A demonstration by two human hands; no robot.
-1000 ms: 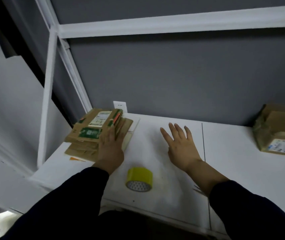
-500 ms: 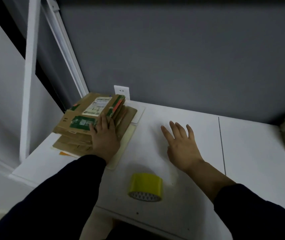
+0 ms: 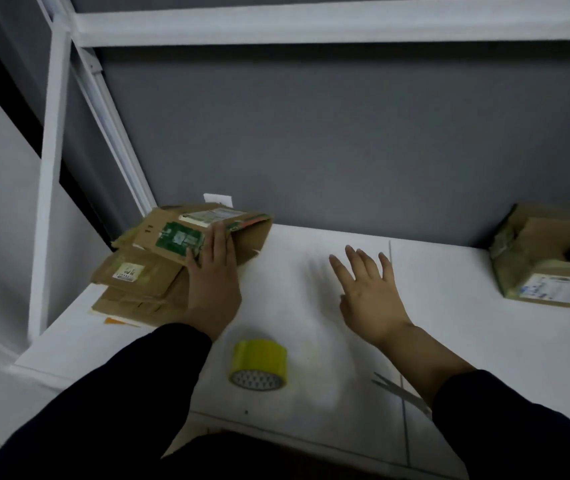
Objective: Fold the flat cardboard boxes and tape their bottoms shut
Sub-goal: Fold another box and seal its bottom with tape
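A stack of flat cardboard boxes (image 3: 134, 289) lies at the back left of the white table (image 3: 467, 341). My left hand (image 3: 212, 282) grips the top flat box (image 3: 172, 237), the one with green print and a label, by its near edge. That box is tilted up off the stack, its right side raised. My right hand (image 3: 370, 292) is over the middle of the table, fingers spread and straight, holding nothing. A roll of yellow tape (image 3: 259, 362) lies on its side near the front edge, between my arms.
An assembled cardboard box (image 3: 546, 271) with a shipping label sits at the back right. Scissors (image 3: 401, 393) lie beside my right sleeve. A white shelf post (image 3: 47, 168) and crossbar frame the left and top. A wall socket (image 3: 217, 199) sits behind the stack.
My left hand has taken hold of the top flat box and lifted it off the stack, uncovering the box below. My right hand stays spread over the table.
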